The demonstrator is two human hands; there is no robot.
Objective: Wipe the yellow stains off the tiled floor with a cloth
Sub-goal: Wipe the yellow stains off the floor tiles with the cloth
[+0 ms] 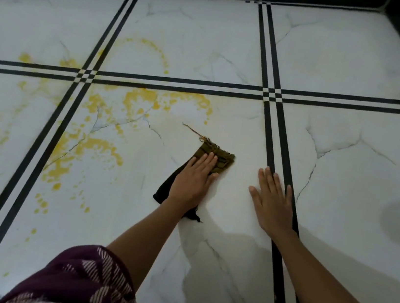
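Patterned fabric (88, 282) over our knee fills the near edge. Our left hand (196, 176) lies flat, fingers spread, pressing the cloth (220, 158) on the floor (246, 55); our right hand (273, 200) braces open, holding nothing. We should sweep left into the yellow stains (137, 99), pressing evenly. How far they spread past the left edge is cut off.

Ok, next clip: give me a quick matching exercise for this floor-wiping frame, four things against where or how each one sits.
Things:
1. left hand
2. right hand
3. yellow stains
4. cloth

States:
A. spread over the tiles left of the cloth
B. flat on bare floor, holding nothing
C. pressed flat on the cloth
D. lying under a palm, frayed end pointing away

Pairs: 1-C, 2-B, 3-A, 4-D
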